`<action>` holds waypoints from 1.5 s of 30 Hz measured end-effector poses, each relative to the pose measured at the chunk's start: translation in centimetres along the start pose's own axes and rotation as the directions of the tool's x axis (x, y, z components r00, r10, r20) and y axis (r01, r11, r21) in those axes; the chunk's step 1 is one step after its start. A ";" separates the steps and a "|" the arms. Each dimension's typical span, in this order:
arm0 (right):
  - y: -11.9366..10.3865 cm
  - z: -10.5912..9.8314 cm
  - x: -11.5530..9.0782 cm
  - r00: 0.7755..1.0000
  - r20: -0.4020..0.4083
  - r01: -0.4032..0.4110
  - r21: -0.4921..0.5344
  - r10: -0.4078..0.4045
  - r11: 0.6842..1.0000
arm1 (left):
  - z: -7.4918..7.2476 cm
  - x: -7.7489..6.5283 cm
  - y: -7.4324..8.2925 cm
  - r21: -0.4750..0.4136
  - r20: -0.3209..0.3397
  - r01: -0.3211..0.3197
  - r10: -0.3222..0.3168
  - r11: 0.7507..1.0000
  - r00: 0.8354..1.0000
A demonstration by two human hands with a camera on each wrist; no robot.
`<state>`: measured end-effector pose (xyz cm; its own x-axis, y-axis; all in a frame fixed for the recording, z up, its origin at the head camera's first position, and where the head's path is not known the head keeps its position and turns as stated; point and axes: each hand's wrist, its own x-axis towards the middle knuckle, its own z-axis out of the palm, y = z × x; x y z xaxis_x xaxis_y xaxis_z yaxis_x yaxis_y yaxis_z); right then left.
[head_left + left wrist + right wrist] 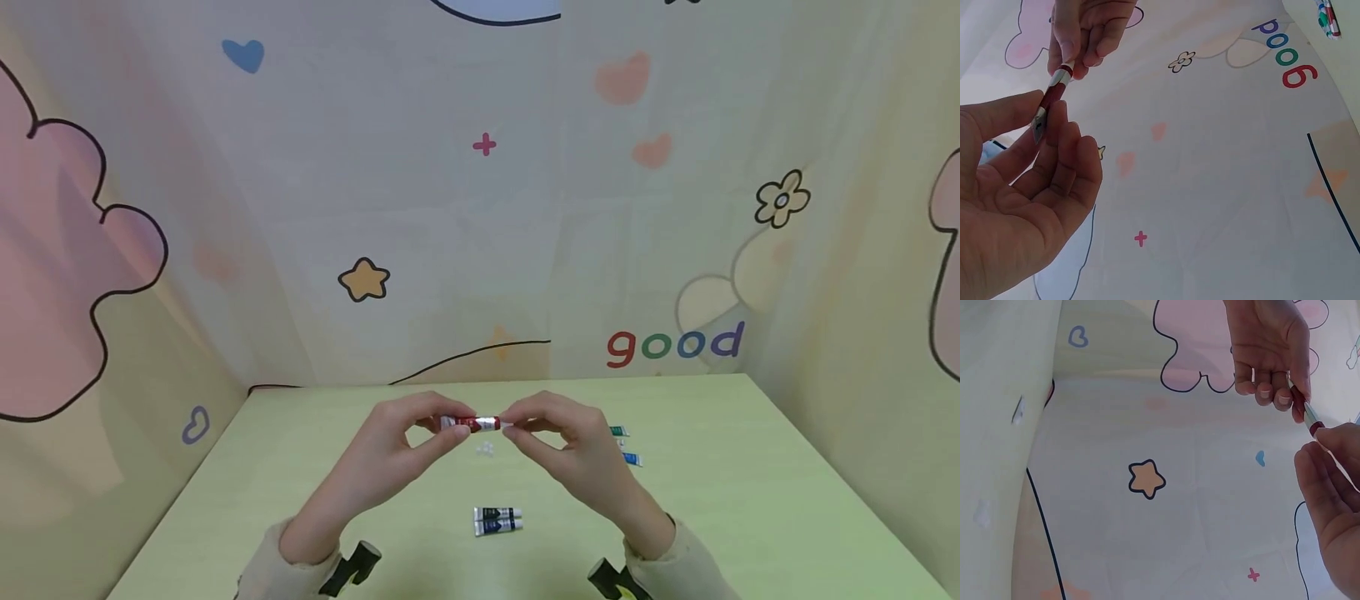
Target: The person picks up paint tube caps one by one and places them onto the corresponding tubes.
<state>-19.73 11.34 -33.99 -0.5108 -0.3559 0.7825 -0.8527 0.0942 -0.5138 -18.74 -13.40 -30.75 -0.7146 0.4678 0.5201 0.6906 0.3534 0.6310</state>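
Note:
A small red and silver paint tube (483,423) is held level above the table between both hands. My left hand (405,442) pinches its body near the crimped end with thumb and fingers. At the other end, my right hand (573,442) pinches the white cap, which its fingertips mostly hide. In the left wrist view the tube (1055,90) slants between the two hands. The right wrist view shows the silver and red end of the tube (1314,419) meeting the right fingertips.
Two dark paint tubes (497,521) lie side by side on the table (300,500) nearer me. Several tiny white pieces (485,449) sit beyond them. A green tube (619,431) and a blue tube (633,459) are partly hidden behind the right hand. Patterned curtain (480,217) surrounds the table.

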 end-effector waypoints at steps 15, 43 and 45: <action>0.2 0.0 -0.5 0.992 0.064 -0.113 0.098 0.107 0.989 | 0.9 -0.6 -0.4 0.018 -0.042 -0.126 0.127 0.992 0.991; 0.4 0.1 -1.1 0.978 0.056 -0.197 -0.092 0.203 0.976 | 1.2 -1.3 -1.2 0.004 -0.038 -0.022 0.023 1.000 0.999; 0.5 0.2 -1.1 0.975 0.063 -0.204 -0.104 0.211 0.973 | 1.4 -1.3 -1.2 -0.005 -0.039 -0.020 0.020 1.000 0.999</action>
<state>-19.59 11.58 -35.14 -0.6712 -0.3860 0.6328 -0.7374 0.2611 -0.6229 -18.48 -13.36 -32.99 -0.7046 0.4429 0.5544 0.7041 0.3397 0.6235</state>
